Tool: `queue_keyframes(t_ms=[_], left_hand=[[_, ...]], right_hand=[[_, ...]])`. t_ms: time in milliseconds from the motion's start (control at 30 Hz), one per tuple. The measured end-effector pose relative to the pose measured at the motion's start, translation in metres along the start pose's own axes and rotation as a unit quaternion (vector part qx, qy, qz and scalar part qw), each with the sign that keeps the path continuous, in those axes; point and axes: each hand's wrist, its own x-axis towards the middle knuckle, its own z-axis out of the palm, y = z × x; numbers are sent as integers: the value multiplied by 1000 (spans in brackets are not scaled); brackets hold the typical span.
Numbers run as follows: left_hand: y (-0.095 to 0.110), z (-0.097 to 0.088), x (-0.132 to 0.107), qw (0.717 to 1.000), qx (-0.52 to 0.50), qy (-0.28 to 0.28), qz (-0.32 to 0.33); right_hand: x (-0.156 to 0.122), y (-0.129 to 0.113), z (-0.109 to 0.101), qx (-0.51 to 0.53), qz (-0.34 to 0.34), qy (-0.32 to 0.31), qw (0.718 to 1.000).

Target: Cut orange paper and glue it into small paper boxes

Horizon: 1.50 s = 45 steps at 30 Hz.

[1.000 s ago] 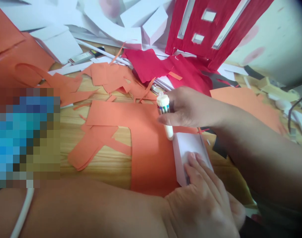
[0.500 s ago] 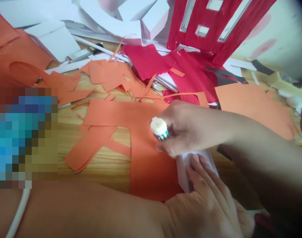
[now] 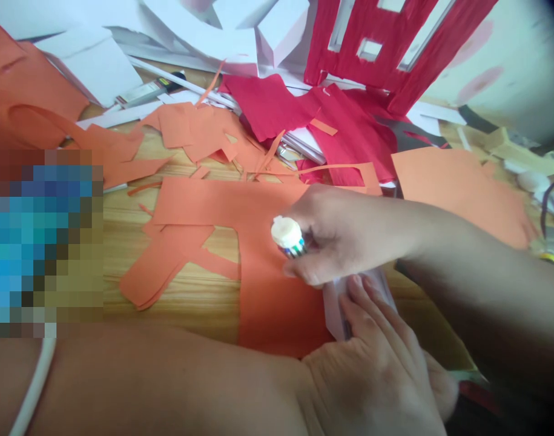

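My right hand (image 3: 338,233) is closed around a thick multicolour pen (image 3: 286,233). The pen's white end points up at me, and its tip is hidden below the hand. Under that hand lies a large orange paper sheet (image 3: 272,284). My left hand (image 3: 376,363) reaches across from the lower left. Its fingers are stretched out and lie flat on a folded white card piece (image 3: 335,312), which rests on the right edge of the orange sheet. The hand and wrist hide much of the card.
Cut orange paper pieces (image 3: 161,266) lie left of the sheet, with more scraps behind. Beyond are red paper (image 3: 353,130), a utility knife (image 3: 149,89), white card shapes (image 3: 283,33) and a red cut-out panel (image 3: 372,72). Another orange sheet (image 3: 458,194) sits at the right. A white cable (image 3: 36,381) runs lower left.
The view has shifted slightly, so the things behind appear a little higher and further left. The right hand's pen leans slightly more to the left; the left hand stays on the card.
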Motion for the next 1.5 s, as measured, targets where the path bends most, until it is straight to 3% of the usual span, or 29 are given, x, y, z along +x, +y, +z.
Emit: queue_keyframes(t_ms=[100, 233, 333, 467, 633, 700, 800, 833, 867, 900, 967, 1033, 1133, 1333, 1500], left_hand=[[-6, -1, -1, 997, 31, 0, 68], [-5, 4, -1, 999, 22, 46, 7], [-4, 3, 0, 999, 15, 51, -5], [-8, 0, 0, 997, 62, 7, 42], [-4, 3, -2, 990, 120, 11, 74], [5, 4, 0, 966, 221, -46, 126], [19, 4, 5, 875, 400, -166, 217], [22, 4, 6, 860, 421, -186, 222], [23, 5, 7, 865, 415, -189, 209], [23, 6, 7, 888, 385, -176, 179], [17, 7, 5, 948, 282, -99, 108], [8, 9, 2, 986, 156, 11, 49], [-3, 10, 0, 996, 35, 77, -5], [-6, 5, 1, 997, 24, 70, 30], [-4, 2, 4, 999, 24, 43, 12]], right_hand=[[0, 4, -6, -32, 15, 49, 998], [-2, 11, -18, -88, 42, 129, 987], [-3, 10, -16, -90, 44, 131, 986], [-2, 10, -13, -89, 42, 114, 988], [-4, 23, -23, -77, 42, 158, 984], [-8, 29, -25, -49, 35, 177, 982], [-16, 35, -23, -14, 27, 197, 980], [-19, 37, -22, -5, 21, 206, 978], [-22, 39, -20, 3, 13, 217, 976], [-25, 42, -18, 10, 4, 229, 973], [-32, 48, -14, 26, -13, 257, 966], [-39, 54, -10, 43, -29, 286, 957], [-54, 59, -3, 76, -38, 326, 942], [-87, 61, 8, 77, -10, 394, 916], [-100, 60, 15, 54, 7, 422, 905]])
